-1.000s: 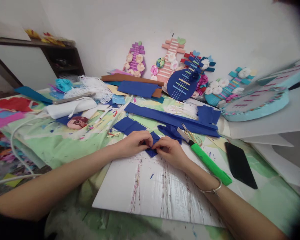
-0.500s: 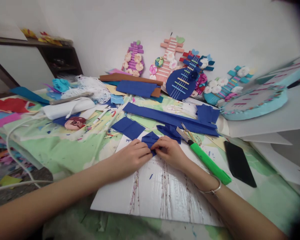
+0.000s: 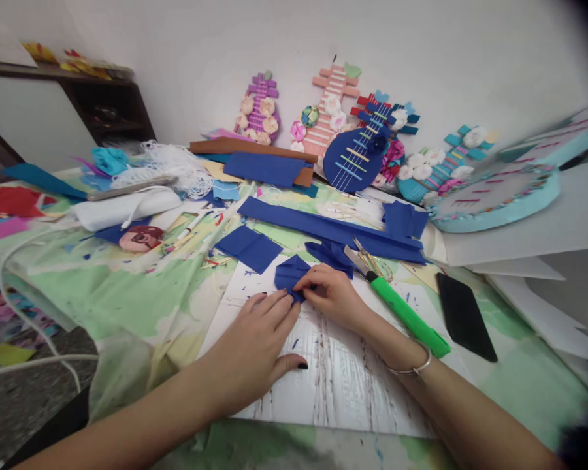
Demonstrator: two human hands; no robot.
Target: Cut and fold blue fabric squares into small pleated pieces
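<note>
A small folded piece of dark blue crepe paper (image 3: 290, 270) lies on the white board (image 3: 323, 385). My right hand (image 3: 334, 294) pinches its right edge between thumb and fingertips. My left hand (image 3: 259, 346) lies flat on the board, fingers stretched and thumb out, its fingertips touching the lower edge of the paper. A blue paper square (image 3: 249, 249) lies just beyond, to the left. Crumpled blue paper (image 3: 330, 256) sits behind my right hand. The green-handled knife (image 3: 406, 313) lies to the right of that hand, beside scissors (image 3: 367, 256).
A long blue strip (image 3: 323, 228) crosses the table behind the paper. At right lies a black phone (image 3: 465, 316). Decorated lute-shaped crafts, one of them blue (image 3: 353, 160), lean on the wall. White string (image 3: 176, 170) is heaped at back left. A white cable (image 3: 24, 313) hangs at left.
My left hand has let go of the paper's left side, opened and moved down flat onto the board. My right hand keeps its pinch. The view has shifted slightly.
</note>
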